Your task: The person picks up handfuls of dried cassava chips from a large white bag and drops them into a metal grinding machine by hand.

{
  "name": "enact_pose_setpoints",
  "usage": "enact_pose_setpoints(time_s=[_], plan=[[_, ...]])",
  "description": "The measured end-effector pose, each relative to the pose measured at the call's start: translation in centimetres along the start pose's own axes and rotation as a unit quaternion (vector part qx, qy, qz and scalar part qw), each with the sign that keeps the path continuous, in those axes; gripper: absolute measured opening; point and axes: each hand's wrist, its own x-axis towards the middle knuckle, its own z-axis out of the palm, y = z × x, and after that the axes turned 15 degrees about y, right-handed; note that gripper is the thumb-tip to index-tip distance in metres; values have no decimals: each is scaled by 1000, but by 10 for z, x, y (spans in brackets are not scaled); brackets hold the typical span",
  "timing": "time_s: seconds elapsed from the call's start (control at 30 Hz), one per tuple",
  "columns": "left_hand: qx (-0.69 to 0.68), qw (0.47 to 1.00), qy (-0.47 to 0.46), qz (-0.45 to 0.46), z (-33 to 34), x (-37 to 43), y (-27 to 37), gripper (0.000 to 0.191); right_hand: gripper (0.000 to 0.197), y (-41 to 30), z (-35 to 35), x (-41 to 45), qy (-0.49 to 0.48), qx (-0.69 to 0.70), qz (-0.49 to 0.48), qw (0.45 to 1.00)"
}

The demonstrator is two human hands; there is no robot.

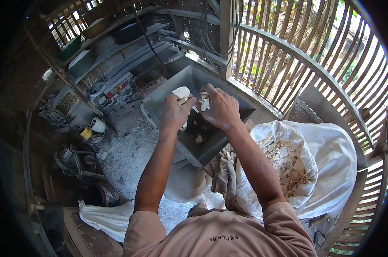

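Both my hands are raised over a square metal hopper (187,154) with sloping walls. My left hand (176,112) is closed around pale, flat dried chips (181,93), likely cassava though I cannot be certain; some stick out above and below the fingers. Close beside it, my right hand (218,107) grips more of these broken chips (205,101). A few pale pieces (198,138) lie or fall inside the dark hopper. To the right, an open white woven sack (332,167) is full of similar chips (284,157).
Powder covers the floor (129,160). Filled basins (81,64) stand on shelves at the upper left. Small buckets (98,125) and a dark bucket (109,196) are at left, near a white sack (107,221). A slatted wall (277,48) rises beyond the hopper; cables (210,48) hang from a post.
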Motion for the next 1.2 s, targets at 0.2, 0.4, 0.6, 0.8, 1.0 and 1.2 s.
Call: enact_pose_setpoints(time_s=[0.2,0.4,0.6,0.8,1.0,1.2], plan=[[15,979,48,199,9,18,-46,15,50,8,9,-2,33,42,-57,997],[27,985,58,163,11,18,-45,20,47,0,4,0,13,17,-7,1000],[13,992,31,119,8,14,-34,24,38,7,8,-1,41,-11,-59,997],[31,988,14,154,7,15,-36,21,34,7,11,-3,31,30,-45,998],[78,988,7,131,7,18,-33,19,47,13,18,-2,9,44,-59,997],[88,956,41,276,-1,17,-33,16,41,2,-11,-11,100,75,-60,990]])
